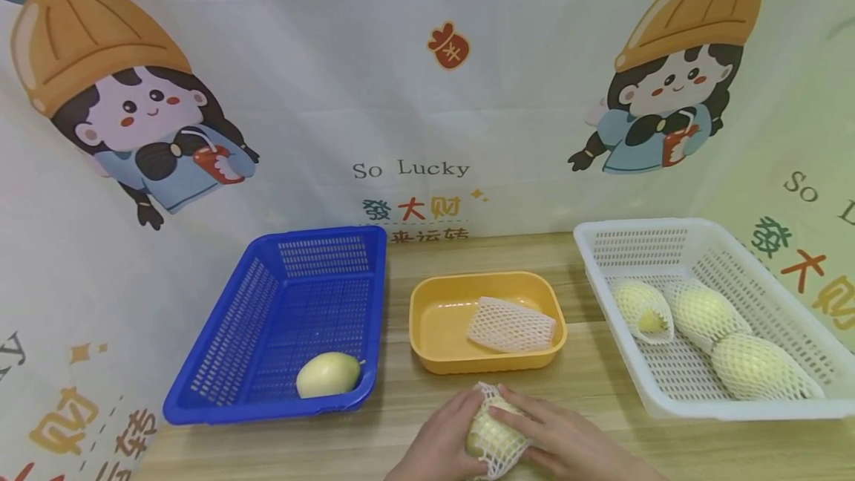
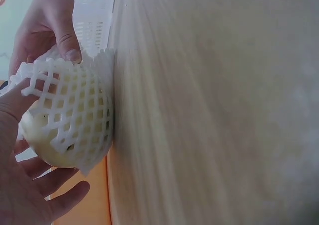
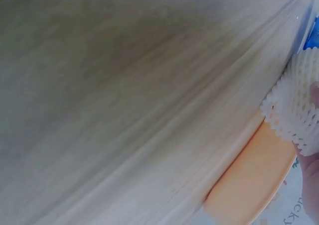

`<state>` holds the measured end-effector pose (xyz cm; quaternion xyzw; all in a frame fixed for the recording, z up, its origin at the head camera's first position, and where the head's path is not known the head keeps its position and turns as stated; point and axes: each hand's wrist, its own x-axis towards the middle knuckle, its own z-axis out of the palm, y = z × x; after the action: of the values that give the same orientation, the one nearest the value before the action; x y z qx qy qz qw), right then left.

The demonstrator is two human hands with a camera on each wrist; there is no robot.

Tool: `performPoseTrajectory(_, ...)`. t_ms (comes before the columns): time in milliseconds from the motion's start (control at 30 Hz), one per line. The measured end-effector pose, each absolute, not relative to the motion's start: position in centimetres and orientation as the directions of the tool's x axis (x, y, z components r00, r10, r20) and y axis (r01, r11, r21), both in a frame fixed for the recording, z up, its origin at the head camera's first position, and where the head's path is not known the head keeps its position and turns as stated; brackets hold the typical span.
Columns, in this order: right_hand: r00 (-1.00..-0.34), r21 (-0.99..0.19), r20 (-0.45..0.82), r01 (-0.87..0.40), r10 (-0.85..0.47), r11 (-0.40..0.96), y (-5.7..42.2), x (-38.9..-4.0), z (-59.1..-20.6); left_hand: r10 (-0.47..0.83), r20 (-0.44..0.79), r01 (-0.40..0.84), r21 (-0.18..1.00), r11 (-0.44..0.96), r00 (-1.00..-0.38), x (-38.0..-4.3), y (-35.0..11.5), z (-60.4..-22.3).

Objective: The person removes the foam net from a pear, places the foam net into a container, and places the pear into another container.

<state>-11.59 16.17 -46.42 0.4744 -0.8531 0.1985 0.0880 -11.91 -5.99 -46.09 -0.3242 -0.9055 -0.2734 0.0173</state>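
Ref = tray (image 1: 487, 364). Fruit (image 2: 42, 138) is on the tray's near side, between both hands, partly inside a net (image 1: 494, 429); bare skin shows on the left-hand side. Left hand (image 1: 437, 442) grasps fruit between thumb and fingers, one digit under the net edge. Right hand (image 1: 568, 440) pinches net, thumb on its rim.

Step in hand, my read: sleeving. Keep left as a steady cradle, don't squeeze. Stretch the opening wide, work the edge round evenly; tugging one strand could tear it. Slip the trapped digit out last, then centre the net.

Materials: net looks like soft white foam, diamond mesh, scalloped edge. Fruit is rounded, smooth, pale yellow, small dark spot near the net edge. Tray is smooth plastic, rounded corners, flat spare net (image 1: 510, 325) inside. Left of tray: blue basket (image 1: 277, 410), slotted plastic, one bare fruit (image 1: 327, 375). Right of tray: white basket (image 1: 755, 410), perforated, three netted fruits (image 1: 761, 366).
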Motion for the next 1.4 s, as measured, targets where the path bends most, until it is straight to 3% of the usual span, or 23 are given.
performPoseTrajectory(400,-0.535,-0.239,0.366,-0.845,-0.761,0.479,16.4,-11.6,-46.1,0.545,0.211,0.560,0.551,0.619,-0.811,-11.6,-6.6,-45.9)
performPoseTrajectory(667,-0.523,-0.140,0.378,-0.848,-0.764,0.511,17.3,-11.6,-45.8,0.514,0.159,0.492,0.615,0.616,-0.843,-11.7,-7.5,-45.5)
performPoseTrajectory(1400,-0.446,-0.043,0.570,-0.855,-0.690,0.518,17.8,-12.3,-45.1,0.471,0.272,0.533,0.584,0.613,-0.839,-11.0,-10.4,-43.1)
